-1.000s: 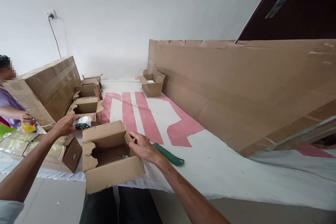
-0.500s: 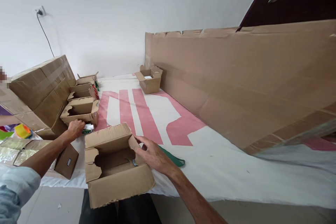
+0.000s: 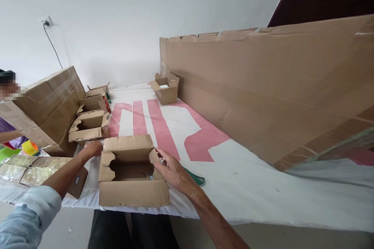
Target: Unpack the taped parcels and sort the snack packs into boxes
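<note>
An open cardboard box (image 3: 134, 194) sits level near the table's front edge, its inside dark, with a small pale label visible within. My right hand (image 3: 173, 171) grips its right wall, thumb over the rim and fingers around the back corner. My left hand (image 3: 93, 148) is beside the box's far left corner, fingers curled downward; what they hold, if anything, is hidden. Just beyond it stands another open cardboard box (image 3: 89, 135), first in a row along the left. A green strap (image 3: 195, 177) lies partly behind my right wrist.
A tall cardboard panel (image 3: 248, 93) runs along the right side. A small open box (image 3: 167, 94) stands against its far end. At left are large stacked cartons (image 3: 55, 105), a taped box (image 3: 43, 169), a yellow-orange tape roll (image 3: 30, 148) and another person (image 3: 8, 134).
The near box has been levelled and drawn slightly away from the table edge, with my right hand still on it. My left hand moved right, and the white-capped tube beside it is now hidden.
</note>
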